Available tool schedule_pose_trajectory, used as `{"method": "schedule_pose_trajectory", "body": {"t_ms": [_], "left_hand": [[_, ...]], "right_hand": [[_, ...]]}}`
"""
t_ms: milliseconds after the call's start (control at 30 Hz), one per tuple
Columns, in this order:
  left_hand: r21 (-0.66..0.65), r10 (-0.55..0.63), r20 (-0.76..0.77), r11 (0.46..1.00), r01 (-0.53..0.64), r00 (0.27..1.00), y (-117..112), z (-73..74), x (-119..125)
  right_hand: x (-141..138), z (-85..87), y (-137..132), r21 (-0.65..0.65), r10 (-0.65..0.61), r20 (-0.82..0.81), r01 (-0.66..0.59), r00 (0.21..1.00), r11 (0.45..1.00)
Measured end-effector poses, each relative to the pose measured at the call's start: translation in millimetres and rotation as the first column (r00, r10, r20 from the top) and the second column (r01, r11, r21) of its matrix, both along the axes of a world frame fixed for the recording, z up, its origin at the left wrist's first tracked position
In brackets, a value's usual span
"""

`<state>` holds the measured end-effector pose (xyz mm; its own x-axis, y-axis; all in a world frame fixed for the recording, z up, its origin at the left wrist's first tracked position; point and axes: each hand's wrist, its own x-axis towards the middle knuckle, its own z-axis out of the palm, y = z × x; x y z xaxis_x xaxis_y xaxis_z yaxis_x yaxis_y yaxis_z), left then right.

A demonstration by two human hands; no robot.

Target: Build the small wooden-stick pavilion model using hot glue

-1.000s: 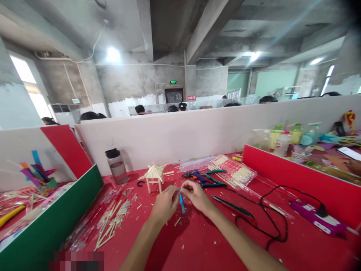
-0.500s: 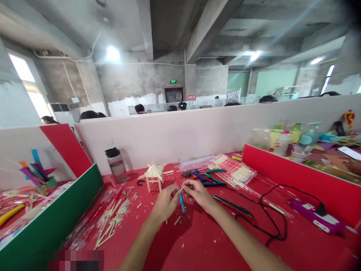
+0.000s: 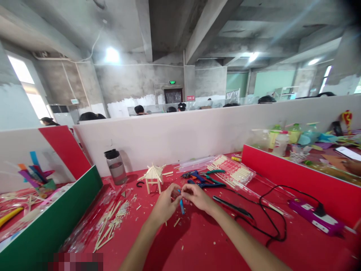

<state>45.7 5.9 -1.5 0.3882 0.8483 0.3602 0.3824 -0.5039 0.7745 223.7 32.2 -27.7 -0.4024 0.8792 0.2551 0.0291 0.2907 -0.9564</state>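
Note:
My left hand (image 3: 166,203) is closed, thumb against fingers, around a slim blue stick-like object (image 3: 182,208) whose lower end points down toward the table; its exact kind is unclear. Fingertip to fingertip with it, my right hand (image 3: 198,197) is pinched closed, and whatever lies between its fingers is too small to make out. Just beyond my left hand stands a little pavilion model (image 3: 154,175) of pale wooden sticks, with a pointed roof on posts. Pliers (image 3: 201,183) with blue and green handles lie behind my right hand.
A water bottle (image 3: 116,167) stands back left. Loose sticks and scraps (image 3: 111,224) lie at left, packaged sticks (image 3: 235,169) at back right. Right of my hands are a long black tool (image 3: 232,207), a black cable (image 3: 285,222) and a purple power strip (image 3: 314,216). Green (image 3: 53,210) and red (image 3: 299,165) dividers flank me.
Both hands stay in nearly the same place, with the fingertips shifted slightly closer together. The blue object still points downward; the things on the table have not moved.

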Motion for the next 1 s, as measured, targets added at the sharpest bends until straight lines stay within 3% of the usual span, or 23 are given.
{"method": "schedule_pose_trajectory", "body": {"t_ms": [267,500,600,767,1000], "left_hand": [[-0.052,-0.078,0.12,0.995,0.084,0.99,-0.7,1.4,0.8],[-0.017,0.037,0.241,0.999,-0.034,0.97,12.3,-3.4,-4.1],[-0.016,0.107,0.285,0.994,-0.107,0.952,14.5,-3.7,-6.3],[0.016,0.129,0.318,0.99,-0.141,0.939,11.7,-1.5,-5.2],[0.11,0.179,0.175,0.974,-0.2,0.968,10.5,-4.6,-8.8]], "right_hand": [[-7.0,-1.9,-0.3,-0.008,-0.033,-0.017,0.033,0.999,0.999],[-8.5,7.9,-7.3,-0.034,-0.043,-0.092,0.04,0.995,0.999],[-8.4,14.6,-11.3,0.036,-0.069,-0.098,0.072,0.993,0.997],[-8.1,21.5,-16.1,0.206,-0.171,-0.077,0.184,0.982,0.961],[-10.6,21.8,-22.5,0.351,-0.252,0.001,0.235,0.968,0.906]]}}
